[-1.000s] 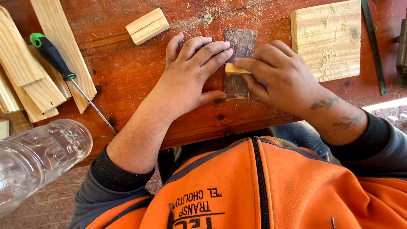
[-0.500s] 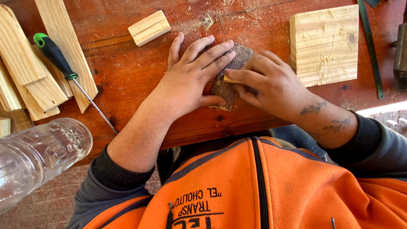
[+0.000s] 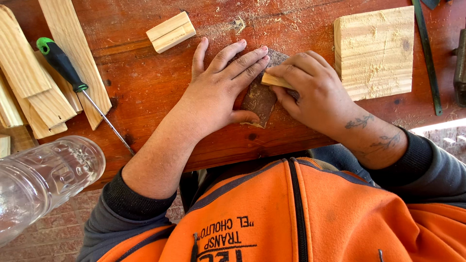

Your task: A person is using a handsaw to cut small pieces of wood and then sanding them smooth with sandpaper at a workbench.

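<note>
My left hand [image 3: 221, 92] lies flat with fingers spread on a brown sheet of sandpaper [image 3: 259, 99], pinning it to the reddish wooden table [image 3: 145, 77]. My right hand [image 3: 315, 94] grips a small pale wooden piece [image 3: 273, 80] and presses it onto the sandpaper, right beside my left fingertips. Sawdust lies scattered on the table beyond both hands.
A small grooved wood block [image 3: 171, 32] lies beyond my left hand. A larger square wood block [image 3: 374, 51] sits at the right. Several wood slats [image 3: 34, 92] and a green-handled screwdriver [image 3: 73, 82] lie at the left. A clear plastic bottle [image 3: 41, 182] overhangs the near edge.
The right hand with the small wooden piece has slid over the sandpaper, and the sheet has turned slightly under my left hand. The left hand stays pressed down.
</note>
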